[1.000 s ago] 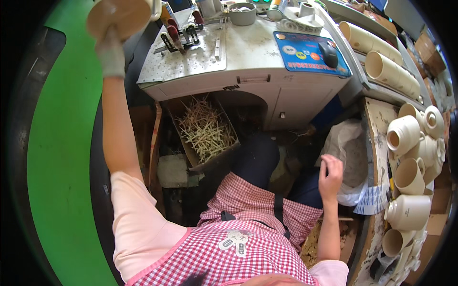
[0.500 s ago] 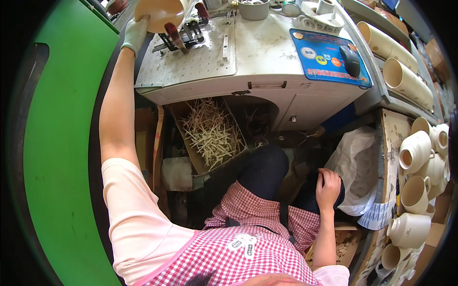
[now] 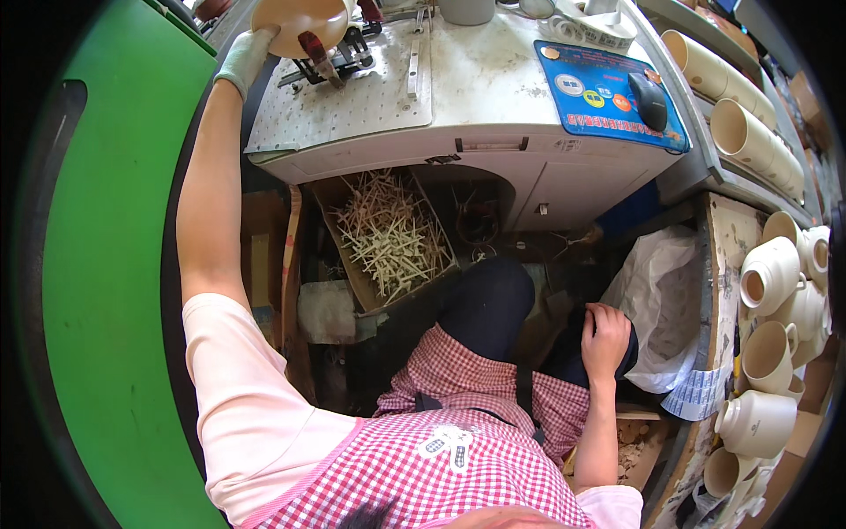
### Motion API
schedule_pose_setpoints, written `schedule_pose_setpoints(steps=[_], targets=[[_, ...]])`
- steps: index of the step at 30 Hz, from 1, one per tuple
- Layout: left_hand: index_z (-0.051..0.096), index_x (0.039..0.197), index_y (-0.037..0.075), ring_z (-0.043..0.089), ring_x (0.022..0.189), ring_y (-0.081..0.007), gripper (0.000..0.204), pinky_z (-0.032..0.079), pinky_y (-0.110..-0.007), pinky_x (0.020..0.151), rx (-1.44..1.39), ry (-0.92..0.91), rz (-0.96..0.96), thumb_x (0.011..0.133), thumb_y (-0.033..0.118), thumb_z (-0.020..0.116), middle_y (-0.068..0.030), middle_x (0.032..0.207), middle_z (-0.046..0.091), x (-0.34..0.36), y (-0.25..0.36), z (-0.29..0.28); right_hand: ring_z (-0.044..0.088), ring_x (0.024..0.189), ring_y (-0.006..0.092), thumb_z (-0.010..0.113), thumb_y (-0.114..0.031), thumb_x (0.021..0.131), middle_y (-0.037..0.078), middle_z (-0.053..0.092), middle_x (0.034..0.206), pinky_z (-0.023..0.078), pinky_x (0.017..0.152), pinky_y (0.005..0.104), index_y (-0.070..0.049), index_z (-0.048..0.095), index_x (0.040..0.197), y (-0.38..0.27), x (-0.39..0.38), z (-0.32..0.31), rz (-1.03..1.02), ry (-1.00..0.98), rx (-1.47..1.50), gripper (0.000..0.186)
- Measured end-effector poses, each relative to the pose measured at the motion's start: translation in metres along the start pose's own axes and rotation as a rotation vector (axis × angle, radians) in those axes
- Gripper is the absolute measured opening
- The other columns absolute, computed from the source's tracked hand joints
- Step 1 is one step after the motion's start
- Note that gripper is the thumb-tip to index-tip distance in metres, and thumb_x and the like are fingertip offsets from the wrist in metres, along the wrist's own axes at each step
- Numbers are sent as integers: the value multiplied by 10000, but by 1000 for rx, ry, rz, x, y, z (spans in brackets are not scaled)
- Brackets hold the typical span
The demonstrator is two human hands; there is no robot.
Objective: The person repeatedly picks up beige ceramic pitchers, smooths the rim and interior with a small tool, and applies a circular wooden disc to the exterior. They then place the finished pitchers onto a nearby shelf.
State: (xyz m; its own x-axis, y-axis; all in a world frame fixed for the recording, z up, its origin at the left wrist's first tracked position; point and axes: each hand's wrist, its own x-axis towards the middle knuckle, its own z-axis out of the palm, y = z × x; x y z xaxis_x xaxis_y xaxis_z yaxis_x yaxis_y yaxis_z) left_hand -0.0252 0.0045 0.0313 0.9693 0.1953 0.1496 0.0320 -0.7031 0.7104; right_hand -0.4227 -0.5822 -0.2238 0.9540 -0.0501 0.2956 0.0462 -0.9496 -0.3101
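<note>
At the far left of the worktable, my left hand (image 3: 246, 60) wears a pale glove and grips the side of a cream, wide-mouthed vessel (image 3: 304, 25). The vessel's far part is cut off by the picture's edge. Close in front of it stands a black metal clamp fixture (image 3: 342, 58) with dark red handles, on a perforated metal plate (image 3: 374, 106). My bare right hand (image 3: 606, 339) rests on my right knee, its fingers lying loosely over dark trousers, holding nothing.
A blue mouse pad (image 3: 586, 79) with a black mouse (image 3: 648, 101) lies on the table's right. Under it is a box of thin pale sticks (image 3: 392, 234). Cream mugs (image 3: 767, 357) crowd a right-hand shelf, near a white plastic bag (image 3: 656, 300). A green panel (image 3: 123, 264) stands left.
The view has shifted slightly, so the table sits a little higher in the picture. My left hand stays at the vessel, and my right hand stays on the knee.
</note>
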Motion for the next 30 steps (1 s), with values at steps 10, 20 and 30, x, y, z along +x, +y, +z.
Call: schedule_pose_setpoints(steps=[10,20,30], targets=[[674,1281,-15,673,1103,-205,361,526,-337,931,-579,656,235,1006,215,629,-123,1203,725,-195,-49,79,632,945,339,676,-183,925,122,698,944,479,876,461,-73,722,984,4,-11,4,-3,-4,-136,133],[634,1305,22,615,1224,-315,432,467,-421,1070,52,745,-392,945,259,665,-194,1320,652,-514,-338,18,694,845,249,751,-228,940,58,772,910,552,768,380,-127,814,995,-36,-33,-41,-233,138,-338,130],[623,1316,-8,603,1251,-396,627,522,-495,1037,644,731,-1034,854,399,741,-267,1376,598,-638,-558,-88,710,961,224,711,-272,980,44,777,1050,558,824,352,-181,803,1110,12,-15,-28,-372,10,-472,183]])
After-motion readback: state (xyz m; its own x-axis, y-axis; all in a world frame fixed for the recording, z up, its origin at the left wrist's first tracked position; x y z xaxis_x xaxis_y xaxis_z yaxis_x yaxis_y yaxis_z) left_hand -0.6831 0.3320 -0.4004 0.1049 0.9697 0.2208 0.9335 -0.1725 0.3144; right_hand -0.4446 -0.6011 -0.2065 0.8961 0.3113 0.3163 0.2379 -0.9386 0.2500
